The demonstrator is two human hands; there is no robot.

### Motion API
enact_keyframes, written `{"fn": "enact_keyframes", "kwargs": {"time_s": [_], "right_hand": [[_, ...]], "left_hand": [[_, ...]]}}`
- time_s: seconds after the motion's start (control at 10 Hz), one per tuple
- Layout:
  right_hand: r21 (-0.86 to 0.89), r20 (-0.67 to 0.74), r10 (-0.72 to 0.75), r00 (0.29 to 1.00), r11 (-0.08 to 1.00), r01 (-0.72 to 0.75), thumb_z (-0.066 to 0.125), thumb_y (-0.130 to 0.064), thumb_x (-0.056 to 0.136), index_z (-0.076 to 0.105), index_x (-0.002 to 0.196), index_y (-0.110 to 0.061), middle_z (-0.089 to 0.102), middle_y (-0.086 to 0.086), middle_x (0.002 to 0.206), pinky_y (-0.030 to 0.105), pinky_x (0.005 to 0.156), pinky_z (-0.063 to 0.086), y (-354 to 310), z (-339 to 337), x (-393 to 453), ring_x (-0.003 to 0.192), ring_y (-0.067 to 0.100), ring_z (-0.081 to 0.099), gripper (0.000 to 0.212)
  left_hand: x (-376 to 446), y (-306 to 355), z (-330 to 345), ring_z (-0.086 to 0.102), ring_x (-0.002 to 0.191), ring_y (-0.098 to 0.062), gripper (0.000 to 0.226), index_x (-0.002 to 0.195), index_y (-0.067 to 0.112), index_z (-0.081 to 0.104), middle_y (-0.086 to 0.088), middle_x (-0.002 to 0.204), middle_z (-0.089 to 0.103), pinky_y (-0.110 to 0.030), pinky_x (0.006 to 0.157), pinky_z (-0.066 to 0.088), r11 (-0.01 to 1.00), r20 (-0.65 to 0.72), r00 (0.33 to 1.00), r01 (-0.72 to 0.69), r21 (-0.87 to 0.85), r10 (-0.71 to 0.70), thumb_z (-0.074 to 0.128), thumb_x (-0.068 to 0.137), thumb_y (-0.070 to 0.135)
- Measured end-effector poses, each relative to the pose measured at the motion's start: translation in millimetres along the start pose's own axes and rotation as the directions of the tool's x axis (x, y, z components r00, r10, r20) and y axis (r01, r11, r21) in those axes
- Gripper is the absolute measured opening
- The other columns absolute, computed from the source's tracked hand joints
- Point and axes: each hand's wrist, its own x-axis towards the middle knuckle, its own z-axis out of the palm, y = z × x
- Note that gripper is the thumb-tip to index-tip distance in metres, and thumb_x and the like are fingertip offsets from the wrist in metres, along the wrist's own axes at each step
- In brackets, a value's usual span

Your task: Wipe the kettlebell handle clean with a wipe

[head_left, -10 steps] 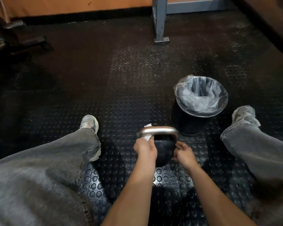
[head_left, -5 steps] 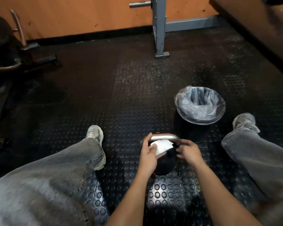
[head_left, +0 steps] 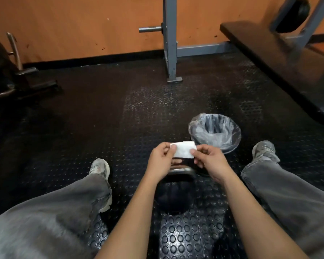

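Observation:
A folded white wipe (head_left: 183, 151) is held up between both hands, above the kettlebell. My left hand (head_left: 160, 159) pinches its left edge and my right hand (head_left: 209, 159) pinches its right edge. The black kettlebell (head_left: 175, 195) stands on the floor between my legs, below and behind my wrists. Its shiny metal handle (head_left: 180, 171) shows just under the wipe, with neither hand touching it.
A black bin with a clear plastic liner (head_left: 215, 132) stands just right of the hands. My grey-jeaned legs and sneakers (head_left: 99, 168) flank the kettlebell. A grey rack upright (head_left: 170, 43) and a black bench (head_left: 281, 60) stand farther back on the studded rubber floor.
Both hands left the kettlebell handle and rose. The wipe, earlier pressed on the handle by my left hand, is now held between both hands above it. The camera tilted up.

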Motion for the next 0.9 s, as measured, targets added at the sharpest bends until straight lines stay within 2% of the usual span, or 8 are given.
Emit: {"fn": "enact_keyframes", "kwargs": {"time_s": [0.1,0.2,0.4,0.5,0.6,0.7,0.8,0.9], "right_hand": [[0.028,-0.065,-0.06,0.996,0.998,0.062,0.073,-0.013,0.091,0.071,0.085,-0.01,0.06,0.005,0.058,0.022,0.049,0.039,-17,-11,16,0.049,0.013,0.047,0.007],[0.016,-0.185,-0.09,0.979,0.995,0.095,0.071,-0.009,0.092,0.068,0.079,-0.013,0.06,0.001,0.055,0.02,0.046,0.04,-43,-29,42,0.046,0.01,0.048,0.014],[-0.067,-0.31,-0.077,0.948,0.996,0.059,0.069,-0.009,0.093,0.071,0.092,-0.007,0.068,0.007,0.066,0.024,0.056,0.051,-88,-75,102,0.055,0.012,0.058,0.003],[-0.125,-0.326,-0.059,0.943,0.992,0.019,0.066,-0.006,0.095,0.068,0.1,-0.002,0.068,0.013,0.073,0.023,0.055,0.055,-94,-85,125,0.056,0.014,0.06,0.007],[-0.175,-0.383,0.035,0.923,0.979,-0.109,0.073,-0.011,0.087,0.06,0.117,-0.002,0.07,0.017,0.082,0.036,0.065,0.063,-73,-100,135,0.064,0.022,0.067,0.034],[-0.354,-0.431,0.057,0.901,0.907,-0.227,0.077,-0.029,0.079,0.067,0.112,-0.011,0.074,0.013,0.089,0.049,0.083,0.061,-62,-109,124,0.079,0.026,0.072,0.039],[-0.689,-0.309,-0.036,0.95,0.697,-0.198,0.068,-0.037,0.091,0.069,0.118,-0.012,0.071,0.005,0.097,0.034,0.086,0.053,-82,-93,88,0.092,0.023,0.066,0.038],[-0.863,-0.119,-0.081,0.99,0.501,-0.062,0.054,-0.055,0.096,0.048,0.147,-0.01,0.058,0.011,0.142,0.034,0.103,0.044,-147,-68,44,0.128,0.029,0.055,0.068]], "left_hand": [[25,24,5,0.072,0.073,-0.015,0.012,0.094,0.016,0.076,0.004,0.085,0.075,-0.036,0.065,0.062,0.989,-0.064,0.991,-0.107,0.106,0.114,0.072,0.092,0.027],[59,51,27,0.07,0.064,-0.01,0.017,0.095,0.02,0.08,0.009,0.081,0.076,-0.028,0.057,0.059,0.97,-0.082,0.982,-0.153,0.191,0.171,0.081,0.082,0.032],[132,74,84,0.075,0.067,-0.017,0.007,0.083,0.022,0.075,0.002,0.077,0.076,-0.039,0.076,0.063,0.989,-0.011,0.996,-0.088,0.12,0.09,0.082,0.083,0.02],[151,72,100,0.075,0.087,-0.013,0.03,0.109,0.018,0.076,0.001,0.096,0.078,-0.03,0.088,0.058,0.967,0.03,0.995,-0.096,0.236,0.091,0.08,0.084,0.033],[150,66,97,0.052,0.133,-0.024,0.087,0.153,0.017,0.039,-0.005,0.145,0.055,-0.031,0.106,0.043,0.87,0.148,0.988,-0.034,0.491,-0.045,0.071,0.083,0.058],[135,59,68,0.042,0.141,-0.028,0.086,0.156,0.014,0.03,-0.007,0.157,0.041,-0.036,0.112,0.036,0.785,0.207,0.974,-0.058,0.617,-0.091,0.062,0.089,0.059],[106,87,16,0.041,0.142,-0.028,0.082,0.156,0.015,0.031,-0.009,0.157,0.04,-0.036,0.114,0.036,0.64,0.204,0.978,-0.127,0.758,-0.047,0.054,0.093,0.061],[67,162,-32,0.035,0.145,-0.03,0.08,0.159,0.017,0.023,-0.01,0.16,0.034,-0.036,0.115,0.032,0.527,0.176,0.983,-0.174,0.832,0.046,0.044,0.097,0.063]]}}
